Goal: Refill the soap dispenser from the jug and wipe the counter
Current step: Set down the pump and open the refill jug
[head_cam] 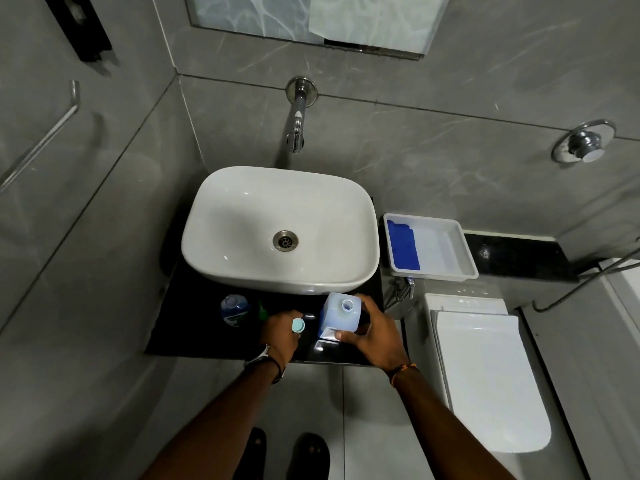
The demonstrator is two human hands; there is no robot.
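Observation:
A translucent jug [341, 311] of pale blue liquid stands upright on the black counter [194, 327] in front of the white basin, its mouth uncapped. My right hand [375, 332] grips its right side and front corner. My left hand [280, 332] rests just left of the jug and pinches a small teal cap [298, 324]. Further left stands the soap dispenser [235, 310], a bottle of blue liquid seen from above; a green part [264, 311] lies beside it. A blue cloth [403, 244] lies in a white tray to the right.
The white basin [346, 216] fills most of the counter under a wall-mounted tap [297, 126]. The white tray [450, 247] sits on a ledge to the right, above a closed white toilet [485, 375]. Grey tiled walls enclose the left and back.

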